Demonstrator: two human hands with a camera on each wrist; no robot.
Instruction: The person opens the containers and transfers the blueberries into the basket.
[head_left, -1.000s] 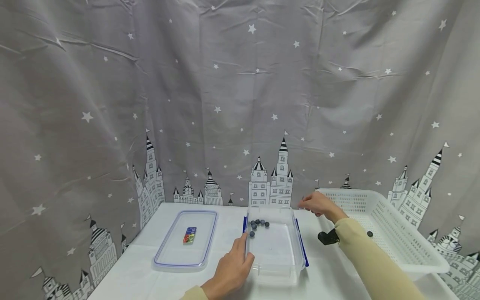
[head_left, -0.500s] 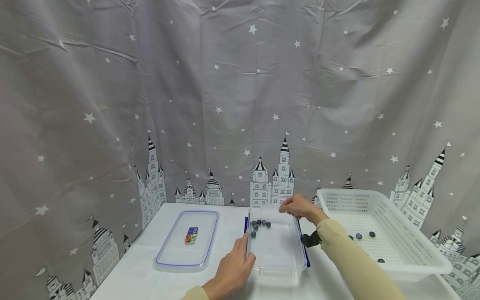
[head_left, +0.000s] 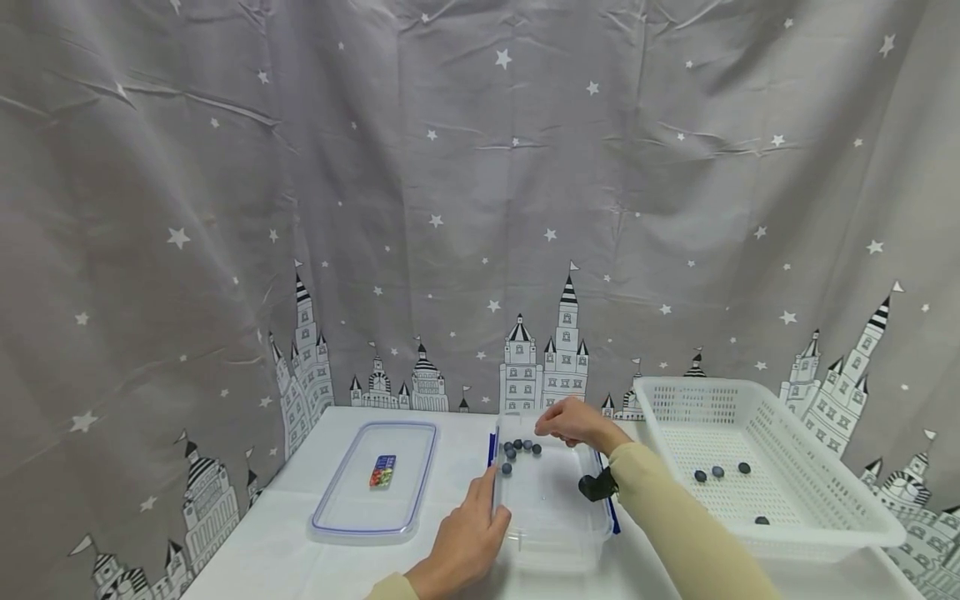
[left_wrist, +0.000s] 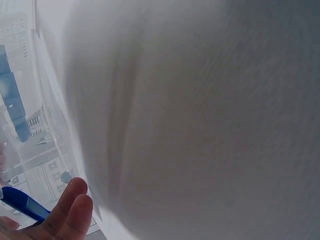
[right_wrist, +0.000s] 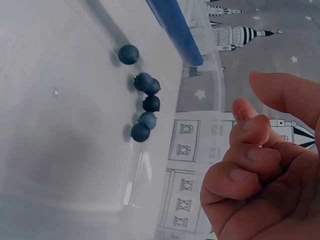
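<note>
My left hand [head_left: 463, 533] holds the left wall of a clear plastic food container [head_left: 555, 525] with blue side clips. Its forefinger lies along the rim and the thumb is at the near left corner. In the left wrist view, fingertips [left_wrist: 75, 200] show beside a blue clip [left_wrist: 25, 204]. Inside the container, several blueberries [right_wrist: 151, 103] sit bunched toward the far left. My right hand [head_left: 577, 423] hovers above its far end. In the right wrist view, the thumb and forefinger stand apart with no berry visible between them, and the other fingers are curled.
A white perforated basket [head_left: 832, 500] at the right holds several more blueberries [head_left: 717, 472]. The clear lid [head_left: 360, 521] with a blue seal and a colourful label lies at the left on the white table [head_left: 277, 550]. A grey curtain [head_left: 450, 167] hangs behind.
My right hand has moved left from beside the basket to above the container, uncovering more blueberries in the basket. My left hand stays on the container wall.
</note>
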